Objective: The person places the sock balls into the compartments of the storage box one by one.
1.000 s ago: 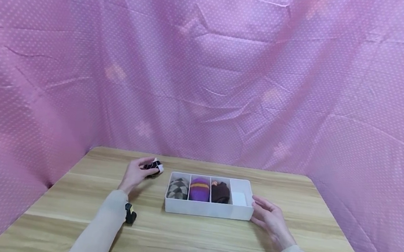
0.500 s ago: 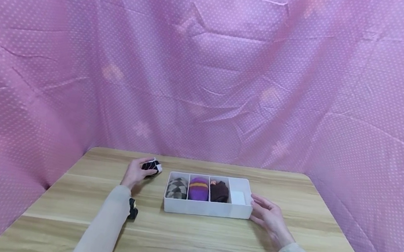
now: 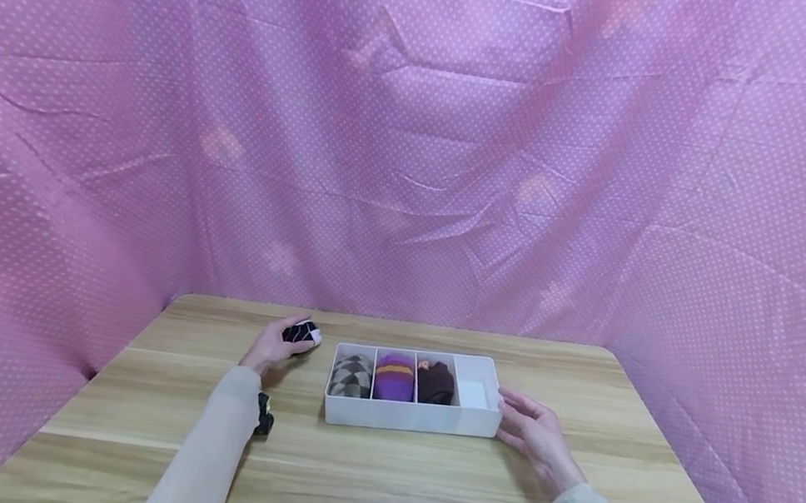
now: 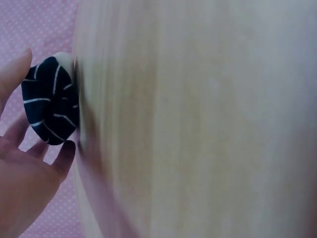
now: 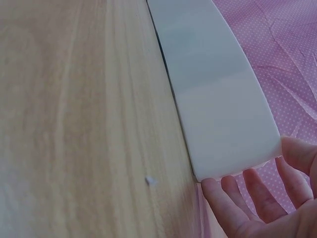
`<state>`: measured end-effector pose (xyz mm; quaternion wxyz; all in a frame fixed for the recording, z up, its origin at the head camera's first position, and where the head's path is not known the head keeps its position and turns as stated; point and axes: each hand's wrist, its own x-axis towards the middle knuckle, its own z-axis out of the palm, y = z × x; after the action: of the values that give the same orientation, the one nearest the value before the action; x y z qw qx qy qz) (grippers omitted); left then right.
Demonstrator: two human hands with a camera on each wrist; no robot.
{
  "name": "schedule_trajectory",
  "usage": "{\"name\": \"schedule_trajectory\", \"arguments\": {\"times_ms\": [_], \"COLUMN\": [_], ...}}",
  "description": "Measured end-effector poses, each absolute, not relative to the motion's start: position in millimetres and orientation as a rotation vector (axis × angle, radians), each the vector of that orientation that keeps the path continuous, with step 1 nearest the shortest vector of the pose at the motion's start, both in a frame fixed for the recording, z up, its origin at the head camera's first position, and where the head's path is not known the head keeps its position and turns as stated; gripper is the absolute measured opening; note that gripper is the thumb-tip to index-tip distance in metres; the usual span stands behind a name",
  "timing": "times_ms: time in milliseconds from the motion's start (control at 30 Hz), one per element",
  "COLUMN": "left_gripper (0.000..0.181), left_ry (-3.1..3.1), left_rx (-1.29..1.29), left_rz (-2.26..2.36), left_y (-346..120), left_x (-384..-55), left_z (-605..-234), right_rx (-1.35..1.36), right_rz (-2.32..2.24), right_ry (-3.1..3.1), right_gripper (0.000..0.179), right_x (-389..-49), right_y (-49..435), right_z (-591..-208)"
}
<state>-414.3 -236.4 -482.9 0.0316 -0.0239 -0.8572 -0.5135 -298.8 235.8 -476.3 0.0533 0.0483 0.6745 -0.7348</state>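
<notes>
My left hand holds a rolled-up black sock with white lines and a white end, at the back left of the table. In the left wrist view, thumb and fingers stand around the same black sock, which is at the table's surface. A white divided box lies to the right. From left to right it holds an argyle sock, a purple sock with an orange stripe and a dark brown sock; its rightmost compartment shows bare white floor. Fingertips of my right hand touch the box's right end.
The wooden table extends in front of the box and to both sides. Pink dotted cloth hangs behind it and at the left and right. A small white speck lies on the wood near the box.
The whole scene has shifted slightly left in the head view. My left hand keeps hold of the black sock at nearly the same spot, and the right hand stays at the box's end.
</notes>
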Motion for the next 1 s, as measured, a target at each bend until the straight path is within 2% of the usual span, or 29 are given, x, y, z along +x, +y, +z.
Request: {"name": "schedule_trajectory", "arguments": {"times_ms": [633,1000], "left_gripper": [0.064,0.060], "left_ry": [-2.747,-2.749], "left_rx": [-0.151,-0.103], "left_rz": [-1.506,-1.546], "left_y": [-231,-227], "left_x": [-394,-384], "left_z": [-485,-479], "right_rx": [0.108,0.105], "right_rz": [-2.205,-2.236], "right_ry": [2.062,2.029], "right_gripper": [0.053,0.054], "right_x": [-295,-292], "right_y": [243,246], "right_z": [-479,-479]}}
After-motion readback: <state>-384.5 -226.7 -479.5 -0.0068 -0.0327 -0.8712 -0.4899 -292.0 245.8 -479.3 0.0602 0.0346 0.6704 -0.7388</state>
